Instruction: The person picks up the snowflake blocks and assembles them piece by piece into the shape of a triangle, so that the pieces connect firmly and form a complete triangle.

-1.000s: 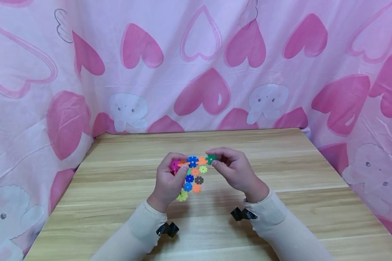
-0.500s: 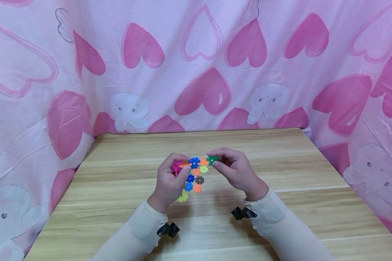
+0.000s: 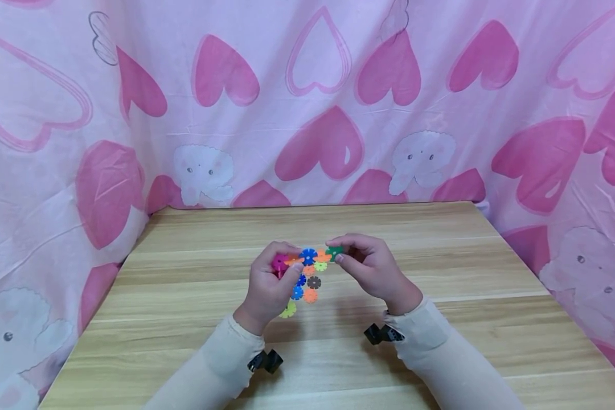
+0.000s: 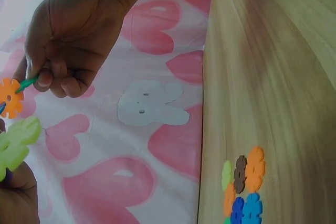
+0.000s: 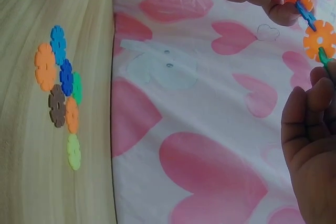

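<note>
the held blue disc (image 3: 308, 257) is the middle link of a raised chain (image 3: 322, 255) of notched discs. just left of the held blue disc, the left hand (image 3: 269, 285) grasps the chain, thumb and fingers pinching around the first orange disc (image 3: 294, 261); the pink disc (image 3: 279, 262) sits farther left, against that hand. right of the held blue disc come the second orange disc (image 5: 319, 41), then the green disc (image 3: 334, 253), gripped between thumb and finger of the right hand (image 3: 374, 267). a yellow-green disc (image 3: 288, 310) shows beneath the left hand, nearer the person than the held blue disc; its join is hidden.

beyond the chain's underside, on the person's side of the held blue disc, smaller discs lie close together on the wooden table (image 3: 441, 245): yellow-green, two orange, dark blue, brown (image 3: 314, 282), light blue (image 3: 297, 292) and green. behind the held blue disc hangs a heart-patterned pink cloth (image 3: 318, 142).
</note>
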### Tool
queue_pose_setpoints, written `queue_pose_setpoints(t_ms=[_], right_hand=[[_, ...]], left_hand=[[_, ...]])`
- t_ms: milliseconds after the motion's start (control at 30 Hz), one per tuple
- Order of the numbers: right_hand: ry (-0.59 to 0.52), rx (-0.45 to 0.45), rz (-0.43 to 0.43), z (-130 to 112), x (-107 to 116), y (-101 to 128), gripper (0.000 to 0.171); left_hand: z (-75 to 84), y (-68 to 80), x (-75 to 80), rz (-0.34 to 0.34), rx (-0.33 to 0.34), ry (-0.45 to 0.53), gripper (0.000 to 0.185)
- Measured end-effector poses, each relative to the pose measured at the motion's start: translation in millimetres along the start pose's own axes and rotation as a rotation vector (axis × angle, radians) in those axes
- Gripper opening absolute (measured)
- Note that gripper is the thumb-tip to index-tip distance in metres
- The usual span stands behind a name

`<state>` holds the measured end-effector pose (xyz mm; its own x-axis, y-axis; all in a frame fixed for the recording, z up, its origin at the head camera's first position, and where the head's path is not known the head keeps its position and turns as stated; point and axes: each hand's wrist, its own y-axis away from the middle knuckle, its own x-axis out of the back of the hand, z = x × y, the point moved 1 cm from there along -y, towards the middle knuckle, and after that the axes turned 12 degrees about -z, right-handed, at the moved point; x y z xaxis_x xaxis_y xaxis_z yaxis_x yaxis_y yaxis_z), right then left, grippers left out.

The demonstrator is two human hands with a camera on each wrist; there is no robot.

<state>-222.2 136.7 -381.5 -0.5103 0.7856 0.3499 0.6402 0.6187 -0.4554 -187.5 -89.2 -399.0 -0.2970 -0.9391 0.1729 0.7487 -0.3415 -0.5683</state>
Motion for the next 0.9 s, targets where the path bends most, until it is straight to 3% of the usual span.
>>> queue_pose_setpoints(t_ms=[167, 467, 533, 667, 767, 900], right_hand=[[0.04, 0.02, 0.033, 1, 0, 0, 0.029], [0.046, -0.107, 0.005, 5, -2, -5, 0.052], [0.059, -0.174, -0.009, 11, -3, -6, 0.045], [0.143, -0.394, -0.097, 27, -9, -7, 0.026], [0.221, -0.548, -0.217, 39, -16, -7, 0.029], [0.258, -0.674, -0.362, 50, -26, -5, 0.037]], left_hand=[[-1.6, -1.1, -0.1, -0.001, -0.019, -0.018, 0.022], [-2.9, -1.7, 6.5, 0.043, -0.048, -0.031, 0.023], [-3.4, -2.1, 7.7, 0.045, -0.045, -0.026, 0.023], [-3.2, -2.1, 8.7, 0.049, -0.04, -0.027, 0.023], [-2.7, -2.0, 9.1, 0.05, -0.038, -0.033, 0.024], [-3.1, -1.7, 9.6, 0.047, -0.045, -0.032, 0.025]])
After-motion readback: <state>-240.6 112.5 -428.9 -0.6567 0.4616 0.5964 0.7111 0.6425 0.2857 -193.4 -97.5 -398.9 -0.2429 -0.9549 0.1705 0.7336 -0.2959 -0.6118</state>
